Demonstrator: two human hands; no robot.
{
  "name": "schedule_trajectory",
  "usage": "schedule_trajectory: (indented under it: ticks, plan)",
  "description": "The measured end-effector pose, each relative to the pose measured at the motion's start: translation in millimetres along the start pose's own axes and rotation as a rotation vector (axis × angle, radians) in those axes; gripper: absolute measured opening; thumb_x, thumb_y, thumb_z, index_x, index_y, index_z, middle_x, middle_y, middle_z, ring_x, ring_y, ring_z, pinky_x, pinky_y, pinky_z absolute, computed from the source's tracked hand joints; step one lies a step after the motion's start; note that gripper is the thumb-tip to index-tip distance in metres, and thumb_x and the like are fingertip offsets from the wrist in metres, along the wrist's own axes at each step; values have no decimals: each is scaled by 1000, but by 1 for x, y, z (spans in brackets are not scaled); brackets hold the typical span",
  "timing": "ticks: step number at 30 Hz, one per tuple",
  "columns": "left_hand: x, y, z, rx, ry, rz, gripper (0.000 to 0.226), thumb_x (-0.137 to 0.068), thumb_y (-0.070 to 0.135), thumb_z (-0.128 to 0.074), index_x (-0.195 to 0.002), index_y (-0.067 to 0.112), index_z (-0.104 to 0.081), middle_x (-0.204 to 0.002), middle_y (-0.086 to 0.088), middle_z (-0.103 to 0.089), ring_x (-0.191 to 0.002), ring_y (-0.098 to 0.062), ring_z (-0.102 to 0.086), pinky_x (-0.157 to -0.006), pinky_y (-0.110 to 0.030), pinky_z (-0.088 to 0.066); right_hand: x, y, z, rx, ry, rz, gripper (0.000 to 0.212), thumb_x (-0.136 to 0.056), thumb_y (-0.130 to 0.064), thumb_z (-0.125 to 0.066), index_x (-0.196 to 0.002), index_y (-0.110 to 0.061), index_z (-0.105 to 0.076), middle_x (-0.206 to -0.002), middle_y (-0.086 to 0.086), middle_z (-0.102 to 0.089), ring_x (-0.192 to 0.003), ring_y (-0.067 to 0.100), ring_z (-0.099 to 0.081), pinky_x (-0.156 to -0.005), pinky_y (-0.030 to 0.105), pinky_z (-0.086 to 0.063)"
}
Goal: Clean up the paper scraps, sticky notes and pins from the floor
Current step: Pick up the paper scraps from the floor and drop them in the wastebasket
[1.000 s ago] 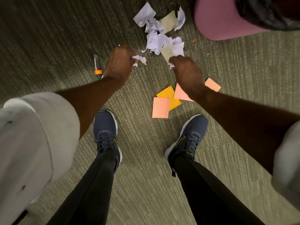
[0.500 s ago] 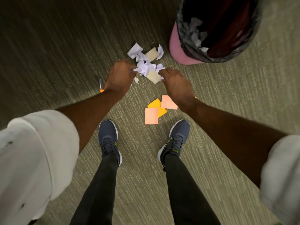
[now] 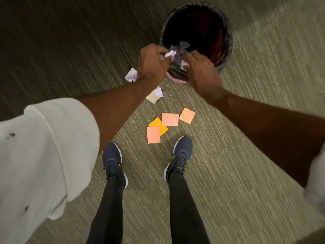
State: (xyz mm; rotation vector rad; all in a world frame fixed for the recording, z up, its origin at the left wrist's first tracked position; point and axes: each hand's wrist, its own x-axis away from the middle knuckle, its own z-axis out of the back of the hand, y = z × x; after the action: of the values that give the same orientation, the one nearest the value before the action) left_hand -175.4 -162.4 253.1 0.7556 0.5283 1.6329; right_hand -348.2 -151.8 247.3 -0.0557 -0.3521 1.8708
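My left hand (image 3: pixel 151 64) grips crumpled white paper scraps (image 3: pixel 169 54) at the near rim of the pink bin (image 3: pixel 226 32), which has a black liner. My right hand (image 3: pixel 200 71) hovers over the same rim with a white scrap (image 3: pixel 184 65) under its curled fingers. Grey crumpled paper (image 3: pixel 182 46) lies inside the bin. On the carpet in front of the bin remain white scraps (image 3: pixel 131 74), another scrap pile (image 3: pixel 157 93), and several pink and orange sticky notes (image 3: pixel 169 119). No pins are visible.
My two dark blue shoes (image 3: pixel 112 159) stand on the green ribbed carpet (image 3: pixel 246 138), just behind the sticky notes. The bin stands ahead and slightly right of my feet.
Both hands rose from the scrap pile on the floor, carrying paper up to the bin's rim. The view tilted up, bringing the whole bin into sight. Fewer scraps lie on the carpet.
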Motion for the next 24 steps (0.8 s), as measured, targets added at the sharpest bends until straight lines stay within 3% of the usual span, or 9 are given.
schedule_trajectory:
  ticks: [2, 5, 9, 12, 16, 20, 22, 24]
  plan:
    - [-10, 15, -11, 31, -3, -1, 29, -82, 30, -79, -104, 10, -78, -98, -5, -77, -89, -13, -70, -80, -23, -54, -2, 13, 7, -8, 4, -25, 33, -95, -12, -57, -127, -16, -53, -125, 9, -56, -107, 33, -58, -83, 43, -54]
    - [-21, 29, -27, 40, -28, -33, 30, -81, 25, -80, -104, 6, -77, -101, -8, -76, -93, -15, -70, -82, -25, -55, -2, 27, 16, -28, 3, -39, 37, -93, -12, -60, -128, -17, -52, -124, 8, -55, -108, 31, -57, -80, 44, -54]
    - [-41, 41, -39, 52, -83, 20, 40, -78, 31, -83, -112, 12, -75, -112, -2, -74, -101, -11, -67, -81, -10, -45, -7, 39, 27, -75, 5, -72, 42, -89, -7, -61, -130, -15, -51, -127, 9, -55, -111, 31, -57, -85, 41, -51]
    - [-51, 47, -40, 74, -134, 26, 42, -76, 29, -85, -115, 16, -74, -113, 1, -73, -96, -7, -63, -86, -17, -52, -10, 45, 34, -97, 12, -81, 45, -86, -3, -61, -129, -14, -52, -127, 9, -55, -112, 31, -57, -90, 43, -51]
    - [-53, 41, -35, 67, -144, 9, 28, -82, 15, -80, -109, 8, -75, -100, 0, -68, -87, -4, -58, -63, -1, -45, -12, 47, 37, -93, -7, -106, 45, -86, -2, -62, -129, -14, -51, -129, 8, -53, -113, 30, -56, -89, 45, -53]
    - [-51, 12, -15, 27, -123, -38, 24, -81, 21, -79, -103, 14, -77, -95, 4, -68, -85, -4, -61, -73, -9, -48, -2, 32, 23, -85, -21, -40, 37, -92, -10, -56, -128, -12, -51, -130, 9, -53, -112, 31, -55, -88, 39, -50]
    - [-45, -13, -5, 14, -155, 1, 23, -81, 15, -77, -104, 11, -76, -90, 4, -67, -83, -6, -63, -70, -5, -47, 5, 17, 8, -107, -39, 11, 35, -92, -10, -53, -127, -11, -51, -129, 12, -53, -112, 32, -54, -89, 41, -50]
    - [-36, -44, 1, 45, -179, 78, 22, -81, 5, -73, -103, 7, -75, -88, 0, -70, -81, -9, -66, -76, -15, -56, 15, -5, -8, -137, -69, 51, 35, -90, -9, -51, -125, -11, -52, -127, 13, -54, -110, 35, -54, -86, 44, -51]
